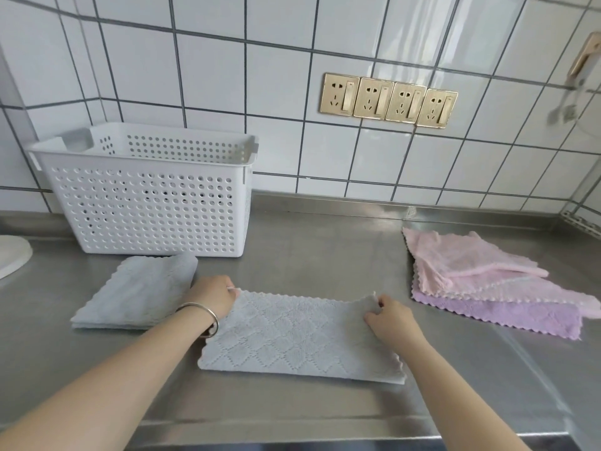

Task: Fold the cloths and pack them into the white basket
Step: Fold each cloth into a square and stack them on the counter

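Note:
A grey cloth [299, 340] lies folded in half as a long rectangle on the steel counter. My left hand [213, 296] pinches its far left corner and my right hand [392, 317] pinches its far right corner. A folded grey cloth [136, 292] lies to the left, just in front of the white perforated basket [146, 206], which stands at the back left. Unfolded pink cloths [465, 265] lie stacked on a purple cloth [507, 315] at the right.
The steel counter [325, 249] runs to a tiled wall with a row of gold sockets [388, 99]. A white round object [11, 258] shows at the left edge. The counter's front edge is close below the cloth.

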`<state>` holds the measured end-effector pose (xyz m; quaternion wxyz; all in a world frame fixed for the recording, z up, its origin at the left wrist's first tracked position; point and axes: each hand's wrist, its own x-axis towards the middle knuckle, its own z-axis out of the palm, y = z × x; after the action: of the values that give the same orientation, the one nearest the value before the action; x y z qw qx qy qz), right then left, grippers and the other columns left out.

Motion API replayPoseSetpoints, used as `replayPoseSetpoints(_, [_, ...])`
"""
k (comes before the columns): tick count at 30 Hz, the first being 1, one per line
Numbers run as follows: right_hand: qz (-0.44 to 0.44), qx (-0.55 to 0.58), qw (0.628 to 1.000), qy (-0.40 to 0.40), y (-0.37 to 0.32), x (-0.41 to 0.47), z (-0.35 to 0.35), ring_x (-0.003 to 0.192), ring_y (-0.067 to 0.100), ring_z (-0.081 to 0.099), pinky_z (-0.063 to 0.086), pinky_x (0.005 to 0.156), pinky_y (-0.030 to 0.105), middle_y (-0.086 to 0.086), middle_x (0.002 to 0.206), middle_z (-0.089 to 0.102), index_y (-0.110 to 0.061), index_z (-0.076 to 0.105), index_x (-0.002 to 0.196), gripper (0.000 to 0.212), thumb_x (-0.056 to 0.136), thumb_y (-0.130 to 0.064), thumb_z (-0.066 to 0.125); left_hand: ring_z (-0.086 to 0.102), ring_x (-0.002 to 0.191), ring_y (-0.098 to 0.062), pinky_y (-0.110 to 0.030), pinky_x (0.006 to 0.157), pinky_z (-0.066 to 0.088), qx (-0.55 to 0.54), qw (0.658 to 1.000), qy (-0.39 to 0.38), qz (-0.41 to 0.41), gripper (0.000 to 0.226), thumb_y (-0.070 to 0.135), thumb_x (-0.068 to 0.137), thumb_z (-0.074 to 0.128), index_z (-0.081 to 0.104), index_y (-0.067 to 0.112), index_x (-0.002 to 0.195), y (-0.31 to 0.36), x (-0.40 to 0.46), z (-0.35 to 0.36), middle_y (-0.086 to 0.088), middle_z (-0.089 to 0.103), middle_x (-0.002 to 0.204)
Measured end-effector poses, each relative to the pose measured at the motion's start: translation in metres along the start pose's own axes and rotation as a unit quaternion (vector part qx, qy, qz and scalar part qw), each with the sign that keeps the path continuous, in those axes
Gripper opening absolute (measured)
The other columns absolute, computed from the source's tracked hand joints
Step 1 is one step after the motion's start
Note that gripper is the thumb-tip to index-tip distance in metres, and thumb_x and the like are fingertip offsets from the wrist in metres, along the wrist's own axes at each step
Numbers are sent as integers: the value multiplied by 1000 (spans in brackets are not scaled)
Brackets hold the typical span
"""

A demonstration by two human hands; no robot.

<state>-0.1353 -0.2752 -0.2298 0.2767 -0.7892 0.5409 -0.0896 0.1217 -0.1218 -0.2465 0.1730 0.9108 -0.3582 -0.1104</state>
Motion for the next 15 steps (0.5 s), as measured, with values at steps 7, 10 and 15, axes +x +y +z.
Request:
replayPoseSetpoints(7, [36, 29, 996, 77, 3, -30, -2, 119, 29, 50, 41, 92, 36, 9, 135, 46, -14, 30, 139, 58, 87, -30, 51, 40, 127, -22, -36, 94, 41, 136, 976, 116, 128, 51, 46, 87, 45, 40, 26, 134, 30, -39, 6, 1, 44, 137])
replayPoseSetpoints(10, [61, 35, 996, 62, 7, -45, 1, 120, 29, 49, 40, 92, 35, 9, 137, 44, -11, 28, 140, 61, 85, -26, 51, -2, 146, -17, -47, 118, 7, 144, 961, -62, 228, 77, 75, 79, 17, 12, 38, 146, 58, -55, 18, 11, 3, 158])
replayPoseSetpoints(15, [93, 57, 994, 17, 14, -62, 3, 113, 27, 51, 41, 82, 29, 11, 132, 48, -6, 29, 138, 68, 79, -21, 59, -20, 144, -14, -51, 115, -14, 199, 913, -143, 326, 120, 86, 38, -20, -1, 38, 146, 74, -64, 41, 9, -15, 157])
